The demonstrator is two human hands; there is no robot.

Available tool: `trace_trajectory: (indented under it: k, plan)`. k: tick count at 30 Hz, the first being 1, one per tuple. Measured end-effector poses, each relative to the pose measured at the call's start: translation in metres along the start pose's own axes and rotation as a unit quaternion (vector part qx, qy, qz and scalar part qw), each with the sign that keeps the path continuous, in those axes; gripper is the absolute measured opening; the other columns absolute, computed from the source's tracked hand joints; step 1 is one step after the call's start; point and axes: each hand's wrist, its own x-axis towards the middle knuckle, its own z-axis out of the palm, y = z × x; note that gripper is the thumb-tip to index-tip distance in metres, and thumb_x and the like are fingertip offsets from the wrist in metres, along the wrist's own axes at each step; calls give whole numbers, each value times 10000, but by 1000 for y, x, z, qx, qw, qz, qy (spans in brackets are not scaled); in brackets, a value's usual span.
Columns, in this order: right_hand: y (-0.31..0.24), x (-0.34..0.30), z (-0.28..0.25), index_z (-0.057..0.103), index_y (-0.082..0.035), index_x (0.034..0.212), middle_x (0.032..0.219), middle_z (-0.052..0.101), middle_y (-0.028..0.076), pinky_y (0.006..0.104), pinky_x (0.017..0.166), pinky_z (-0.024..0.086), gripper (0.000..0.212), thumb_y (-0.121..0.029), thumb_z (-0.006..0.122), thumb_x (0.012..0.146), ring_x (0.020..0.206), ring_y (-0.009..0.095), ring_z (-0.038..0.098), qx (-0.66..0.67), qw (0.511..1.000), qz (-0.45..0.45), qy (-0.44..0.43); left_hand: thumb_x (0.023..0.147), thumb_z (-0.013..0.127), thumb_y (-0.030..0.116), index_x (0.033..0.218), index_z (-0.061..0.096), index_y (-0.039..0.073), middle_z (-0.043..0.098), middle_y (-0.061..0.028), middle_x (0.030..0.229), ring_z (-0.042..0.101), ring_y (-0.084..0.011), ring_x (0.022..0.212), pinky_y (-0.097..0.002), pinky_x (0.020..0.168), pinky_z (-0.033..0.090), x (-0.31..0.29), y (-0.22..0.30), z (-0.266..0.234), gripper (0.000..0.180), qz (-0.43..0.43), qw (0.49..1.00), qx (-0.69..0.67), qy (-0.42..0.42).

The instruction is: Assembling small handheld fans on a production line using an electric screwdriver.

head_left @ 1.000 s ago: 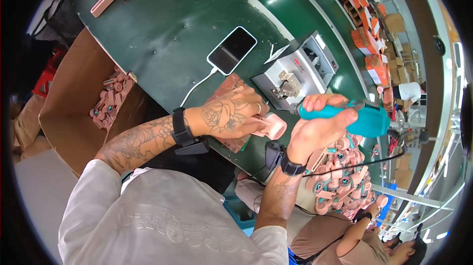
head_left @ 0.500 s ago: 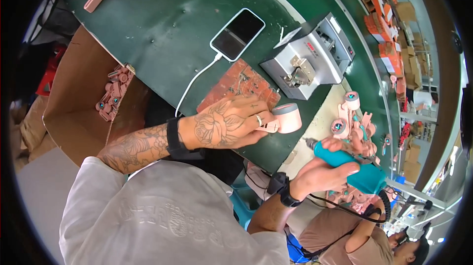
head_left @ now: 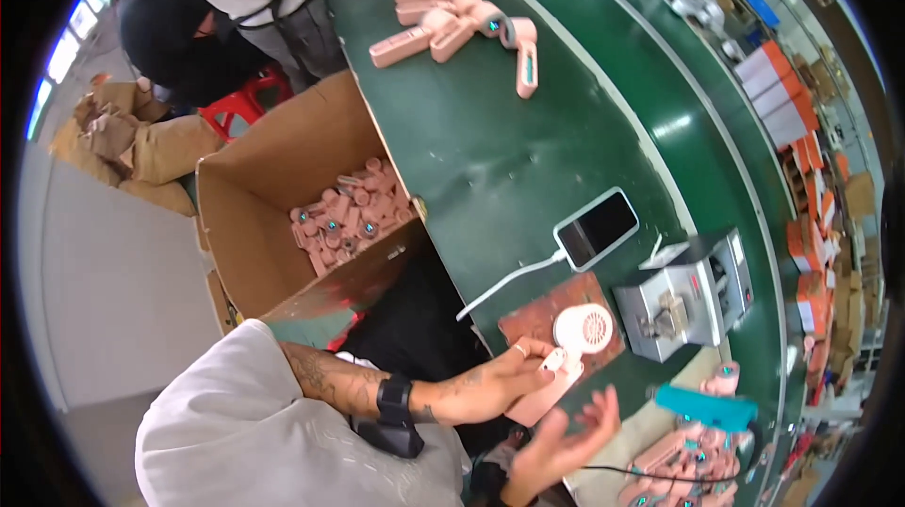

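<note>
A pink handheld fan is held by its handle in my left hand, the thumb and fingers closed round it. Its round grille faces up, over a worn red pad on the green table. Close by the lower end of the handle is my right hand, its fingers apart and nothing seen in them. Off to the right, a teal electric screwdriver with a dark cord lies beside and partly over a pile of pink fans.
A silver desktop machine stands right of the red pad. A phone on a white cable lies behind it. More fans sit on the far table. On the left, a cardboard box contains many fans. People are at the far left.
My right hand has let go of the electric screwdriver and moved left, near the fan. My left hand has turned the fan so its grille shows. The view has swung left, showing more of the box.
</note>
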Motion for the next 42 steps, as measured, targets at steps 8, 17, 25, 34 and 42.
trace_trajectory:
  k: [8,17,25,34,42]
  plan:
    - [-24,17,23,473,39,1486,1292,562,209,407,913,479,750,-134,842,857,1061,333,563,-65,995,9,-74,1161,332,415,1521,451,39,565,-101,1469,548,-226,1345,-401,1195,398,9,9,13,534,-69,964,-258,14]
    - [-24,19,13,501,36,1466,1176,645,150,361,834,528,575,-63,716,942,1005,255,661,-174,982,-41,-59,1160,338,393,1455,509,72,601,-74,1396,572,-203,1284,-391,1137,443,17,-13,12,469,-82,957,-277,17]
    - [-16,31,-10,609,19,1245,1042,556,102,290,709,450,372,-93,737,914,781,187,507,11,999,-28,-14,1151,331,435,1409,541,55,650,-87,1313,635,-213,1149,-370,985,517,15,2,4,505,-86,971,-222,-3]
    - [-16,47,-13,665,-21,1159,940,564,45,256,690,424,247,-33,738,923,802,121,525,-33,992,14,-123,1090,559,228,1325,595,1,694,-67,1194,681,-126,1025,-258,740,550,8,6,-3,329,-44,996,-83,-8]
    - [-6,50,-8,642,5,1198,958,553,27,233,694,408,251,-37,708,959,784,85,500,35,988,97,-114,1085,529,145,1338,573,-27,696,-92,1206,676,-145,1057,-317,930,567,6,3,-10,309,-37,996,-85,0]
